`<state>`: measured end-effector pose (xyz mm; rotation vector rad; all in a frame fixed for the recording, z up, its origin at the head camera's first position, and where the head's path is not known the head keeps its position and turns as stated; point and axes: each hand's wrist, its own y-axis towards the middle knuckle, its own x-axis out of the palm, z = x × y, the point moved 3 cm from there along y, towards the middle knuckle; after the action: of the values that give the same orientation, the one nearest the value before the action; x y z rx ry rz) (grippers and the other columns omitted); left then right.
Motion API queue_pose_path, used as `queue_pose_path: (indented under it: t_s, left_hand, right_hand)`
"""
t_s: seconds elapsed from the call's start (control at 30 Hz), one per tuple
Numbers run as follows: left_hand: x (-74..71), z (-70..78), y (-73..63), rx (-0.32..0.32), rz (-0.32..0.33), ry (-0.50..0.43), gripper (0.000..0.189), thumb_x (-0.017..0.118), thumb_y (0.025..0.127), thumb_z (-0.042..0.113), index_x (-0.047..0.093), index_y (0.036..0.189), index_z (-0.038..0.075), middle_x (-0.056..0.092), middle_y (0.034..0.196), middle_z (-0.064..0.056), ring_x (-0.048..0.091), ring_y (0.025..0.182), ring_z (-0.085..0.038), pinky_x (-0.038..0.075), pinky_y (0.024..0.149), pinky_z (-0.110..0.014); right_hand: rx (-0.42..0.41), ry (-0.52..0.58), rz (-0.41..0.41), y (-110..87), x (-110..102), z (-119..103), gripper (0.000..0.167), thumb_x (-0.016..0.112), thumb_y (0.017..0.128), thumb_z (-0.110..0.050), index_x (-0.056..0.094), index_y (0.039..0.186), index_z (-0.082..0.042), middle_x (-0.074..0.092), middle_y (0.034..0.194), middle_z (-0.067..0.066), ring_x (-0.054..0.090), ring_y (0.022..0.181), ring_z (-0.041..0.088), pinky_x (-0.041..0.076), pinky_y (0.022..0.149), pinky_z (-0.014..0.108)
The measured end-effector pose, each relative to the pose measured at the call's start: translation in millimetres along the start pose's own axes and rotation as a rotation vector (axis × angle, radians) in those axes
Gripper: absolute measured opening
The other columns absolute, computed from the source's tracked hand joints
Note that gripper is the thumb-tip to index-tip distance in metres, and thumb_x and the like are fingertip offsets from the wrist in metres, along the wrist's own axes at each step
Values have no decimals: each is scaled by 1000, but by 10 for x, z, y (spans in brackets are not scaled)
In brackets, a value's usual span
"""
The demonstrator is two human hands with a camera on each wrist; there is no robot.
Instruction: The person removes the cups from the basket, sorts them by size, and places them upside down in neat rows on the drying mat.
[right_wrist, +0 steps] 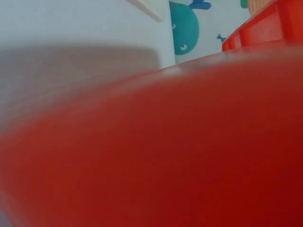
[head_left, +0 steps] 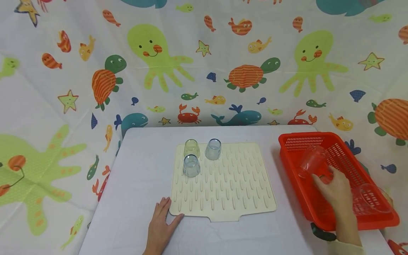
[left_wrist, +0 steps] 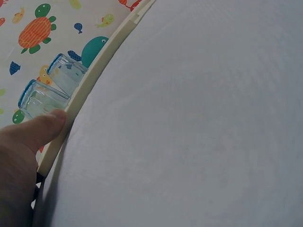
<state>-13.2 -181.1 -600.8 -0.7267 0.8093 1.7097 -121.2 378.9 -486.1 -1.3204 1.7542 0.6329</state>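
Observation:
My right hand is inside the red basket, thumb and fingers apart, close by a clear glass lying tilted there. Whether the fingertips touch that glass cannot be made out. Another clear glass lies at the basket's near right. My left hand rests at the near left corner of a cream drying mat, fingers extended along its edge; its thumb shows in the left wrist view. On the mat's far left stand a greenish glass and two bluish glasses, one behind, one in front.
A white cloth covers the table. Behind it hangs a curtain printed with sea animals. The basket's red wall fills most of the right wrist view. A dark object sits beside the right wrist.

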Motion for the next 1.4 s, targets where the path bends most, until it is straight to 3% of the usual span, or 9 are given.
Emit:
queue_pose_path:
  t_s: [0.3,0.47,0.7,0.93,1.07,1.27,1.4]
  left_hand:
    - [-9,0,9,-6,-8,6,83,85,75,46,57,138,-1,56,145,-13,44,144,-32,29,125,-42]
    - [-14,4,-8,-14,-16,-2,82,86,75,44,57,138,-1,56,146,-13,43,144,-32,24,127,-37]
    - [-11,16,-25,-17,-12,-5,82,86,75,44,57,138,-1,56,146,-13,44,144,-32,22,128,-34]
    - [-11,10,-25,-12,-5,1,82,87,75,43,57,137,-1,57,145,-13,44,144,-32,25,127,-36]
    - [-4,3,-24,-12,-14,1,82,86,75,44,57,138,0,56,146,-12,44,144,-31,22,128,-33]
    - [-4,-4,-14,-15,-28,9,83,85,76,46,56,139,0,55,147,-12,42,145,-32,26,126,-39]
    - [-9,-4,-13,-12,-27,12,83,85,76,46,56,139,0,55,147,-12,43,145,-33,27,126,-40]
  right_hand:
    - [78,-93,-134,93,-99,142,108,63,91,-59,10,154,11,26,146,42,33,121,58,45,89,80]
    - [78,-152,-191,134,-123,156,111,68,88,-57,12,152,15,27,143,42,34,117,57,47,88,79]
    - [-49,-319,-227,228,-137,133,91,79,83,-42,33,131,21,44,113,38,45,94,48,56,74,67]
    - [-16,-375,-328,258,-102,190,73,75,87,-39,41,116,19,47,98,32,47,87,45,54,62,51]
    - [-39,-375,-317,208,-59,218,55,75,88,-31,47,104,15,49,88,26,47,83,41,51,59,42]
    - [-118,-376,-281,142,-30,210,45,75,87,-23,49,97,13,51,84,25,48,80,40,51,59,46]
    - [-83,-378,-320,160,-3,211,55,77,86,-29,48,104,15,53,87,26,49,82,42,52,60,48]
